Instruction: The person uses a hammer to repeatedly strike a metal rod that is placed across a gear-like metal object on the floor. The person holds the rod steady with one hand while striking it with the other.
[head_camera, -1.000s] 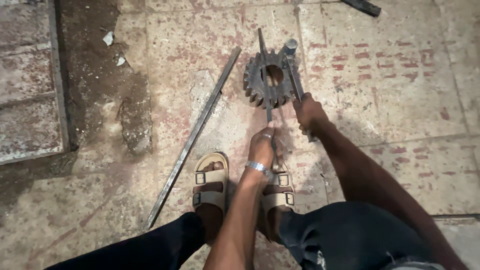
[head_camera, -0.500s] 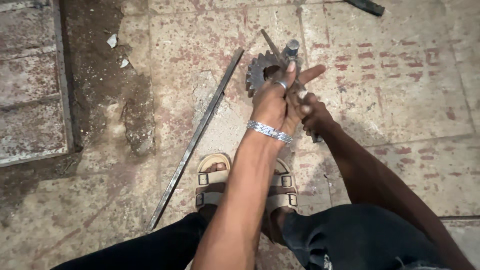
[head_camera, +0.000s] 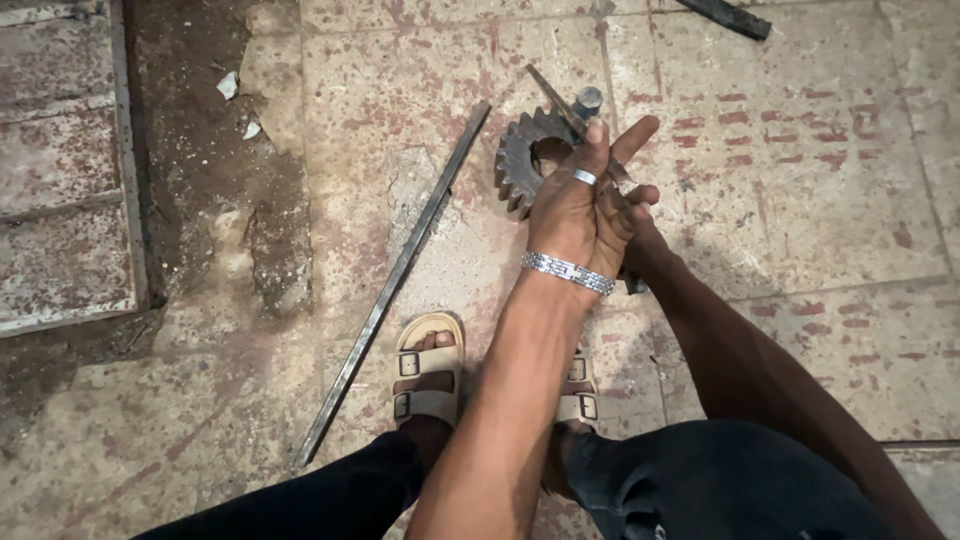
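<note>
Now the left hand (head_camera: 585, 205) is raised over the gear (head_camera: 525, 160), fingers loosely spread and clasping nothing; a second ago it was low by the feet. Behind it, the right hand (head_camera: 632, 215) is mostly hidden, so its grip cannot be told. A thin rod (head_camera: 552, 95) slants across the gear. Left lies a long metal bar (head_camera: 400, 280) on the worn tiled floor (head_camera: 820, 200).
</note>
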